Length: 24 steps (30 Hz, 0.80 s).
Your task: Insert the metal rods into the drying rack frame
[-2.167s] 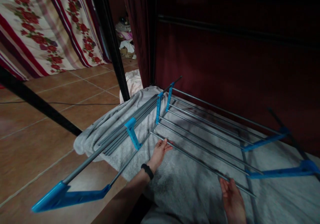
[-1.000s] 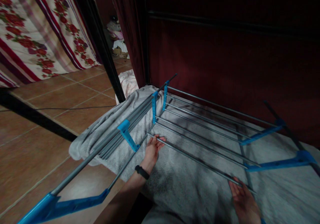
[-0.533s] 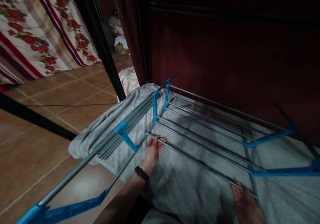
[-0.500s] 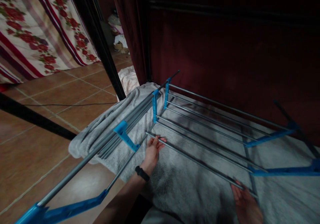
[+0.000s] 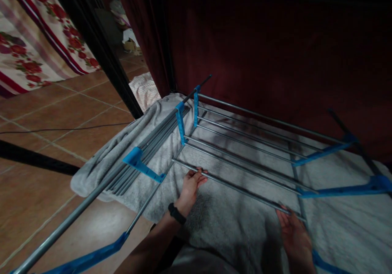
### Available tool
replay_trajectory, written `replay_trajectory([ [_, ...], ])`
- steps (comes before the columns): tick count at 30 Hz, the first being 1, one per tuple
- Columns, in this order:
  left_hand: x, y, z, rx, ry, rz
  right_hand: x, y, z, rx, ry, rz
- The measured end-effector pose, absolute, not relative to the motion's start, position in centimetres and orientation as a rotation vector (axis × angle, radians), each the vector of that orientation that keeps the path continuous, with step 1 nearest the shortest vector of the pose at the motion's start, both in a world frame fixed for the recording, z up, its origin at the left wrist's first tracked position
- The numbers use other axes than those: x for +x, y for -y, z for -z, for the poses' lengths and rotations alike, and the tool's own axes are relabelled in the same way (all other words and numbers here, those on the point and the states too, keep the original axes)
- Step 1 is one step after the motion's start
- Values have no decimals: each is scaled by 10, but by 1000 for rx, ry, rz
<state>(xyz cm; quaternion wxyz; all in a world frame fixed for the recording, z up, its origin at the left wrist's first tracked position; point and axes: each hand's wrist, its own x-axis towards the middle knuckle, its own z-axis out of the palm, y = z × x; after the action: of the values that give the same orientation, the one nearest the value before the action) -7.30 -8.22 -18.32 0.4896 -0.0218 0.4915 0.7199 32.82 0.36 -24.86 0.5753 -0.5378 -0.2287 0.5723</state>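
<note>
Hands: I read the grip of both left hand (image 5: 190, 184) and right hand (image 5: 292, 231) clamped on held rod (image 5: 241, 190), above grey blanket (image 5: 235, 221) | judged progress: held rod not yet seated, crossbars (image 5: 245, 169) beyond look seated | count: one held rod, seven blue brackets (image 5: 339, 189), six crossbars; leftward rod bundle (image 5: 159, 142) uncountable

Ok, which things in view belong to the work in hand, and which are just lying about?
In the work:
left hand and right hand, both gripping one rod
the gripped grey rod
blue brackets
bundle of rods

Just around:
grey blanket, underneath
striped cloth
thin cable
floral curtain
</note>
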Motion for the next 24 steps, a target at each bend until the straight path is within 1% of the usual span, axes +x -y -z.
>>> replay_trajectory([
  [4, -72, 84, 187, -23, -1226, -1753, 315, -2, 240, -1259, 443, -1303],
  [11, -76, 82, 180, 11, -1256, -1736, 294, 5, 225, -1179, 443, -1220],
  [17, -74, 80, 173, -37, -1324, -1693, 281, 7, 210, -1083, 448, -1254],
  [24, -77, 79, 171, -29, -1337, -1700, 277, 4, 200, -1070, 391, -1309],
])
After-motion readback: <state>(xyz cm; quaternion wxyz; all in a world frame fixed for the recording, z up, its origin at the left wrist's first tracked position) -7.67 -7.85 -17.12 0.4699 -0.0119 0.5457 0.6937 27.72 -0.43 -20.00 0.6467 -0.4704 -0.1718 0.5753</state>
